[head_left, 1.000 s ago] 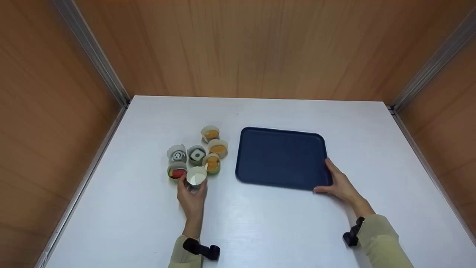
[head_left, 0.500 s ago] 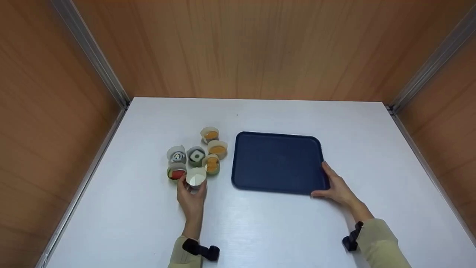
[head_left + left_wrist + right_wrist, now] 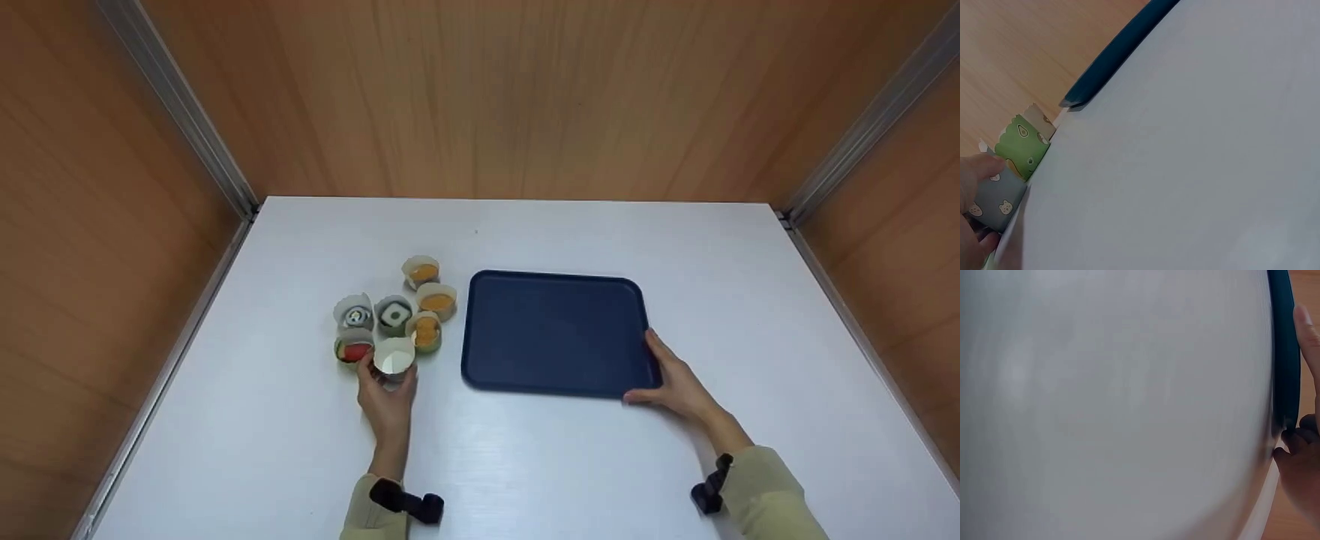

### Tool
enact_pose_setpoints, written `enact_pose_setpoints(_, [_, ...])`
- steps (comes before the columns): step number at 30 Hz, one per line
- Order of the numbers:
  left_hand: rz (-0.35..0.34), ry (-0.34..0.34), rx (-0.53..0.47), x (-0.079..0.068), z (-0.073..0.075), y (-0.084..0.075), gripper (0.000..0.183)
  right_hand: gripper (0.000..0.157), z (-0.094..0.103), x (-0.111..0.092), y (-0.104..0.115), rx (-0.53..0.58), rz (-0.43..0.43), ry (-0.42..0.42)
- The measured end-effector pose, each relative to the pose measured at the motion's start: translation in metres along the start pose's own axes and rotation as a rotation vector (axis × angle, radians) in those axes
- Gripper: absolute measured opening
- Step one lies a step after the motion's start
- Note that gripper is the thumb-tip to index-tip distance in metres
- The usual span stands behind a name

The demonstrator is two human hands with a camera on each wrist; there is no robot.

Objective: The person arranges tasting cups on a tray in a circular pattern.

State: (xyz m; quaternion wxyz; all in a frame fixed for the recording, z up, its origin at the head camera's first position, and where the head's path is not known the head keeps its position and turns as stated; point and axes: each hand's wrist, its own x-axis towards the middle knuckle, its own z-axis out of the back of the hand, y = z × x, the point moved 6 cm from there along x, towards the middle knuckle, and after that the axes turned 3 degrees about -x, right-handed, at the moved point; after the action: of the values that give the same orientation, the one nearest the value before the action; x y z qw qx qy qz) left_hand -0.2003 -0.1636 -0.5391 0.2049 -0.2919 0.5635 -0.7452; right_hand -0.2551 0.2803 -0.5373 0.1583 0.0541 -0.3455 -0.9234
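Observation:
My left hand (image 3: 388,405) holds a grey paper baking cup (image 3: 1000,194) with small animal prints between thumb and fingers, at the front of a cluster of cups. From above, the white inside of this cup shows no food. My right hand (image 3: 679,384) grips the near right corner of a dark blue rectangular tray (image 3: 555,334), the thumb along its front edge and the fingers at its right side. In the right wrist view the tray's rim (image 3: 1286,354) lies along the thumb, with the other fingers bent at the corner. Nothing lies on the tray.
Beside the held cup stand a cup with a red piece (image 3: 353,351), a green cup with an orange piece (image 3: 426,332) and several more food-filled cups, including a white-and-dark roll (image 3: 394,315). Wooden panels (image 3: 510,97) enclose the white table (image 3: 525,465) at the back and sides.
The tray has slid left and toward me with my right hand on its corner, closing some of the gap to the cups. My left hand and its cup have stayed nearly still.

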Motion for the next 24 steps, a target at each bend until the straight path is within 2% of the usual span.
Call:
enact_pose_setpoints(8, [-0.008, 0.004, 0.049, 0.002, -0.0011, -0.0007, 0.066, 0.113, -0.0019, -0.001, 0.0029, -0.001, -0.007, 0.008])
enact_pose_setpoints(17, [-0.043, 0.008, 0.012, 0.0013, -0.0006, -0.0027, 0.064, 0.113, 0.0, -0.0046, 0.0032, 0.011, -0.011, -0.008])
enact_pose_setpoints(24, [-0.042, 0.015, 0.011, 0.0, 0.0018, -0.0079, 0.064, 0.111, 0.0015, -0.0081, 0.0066, 0.026, -0.039, -0.012])
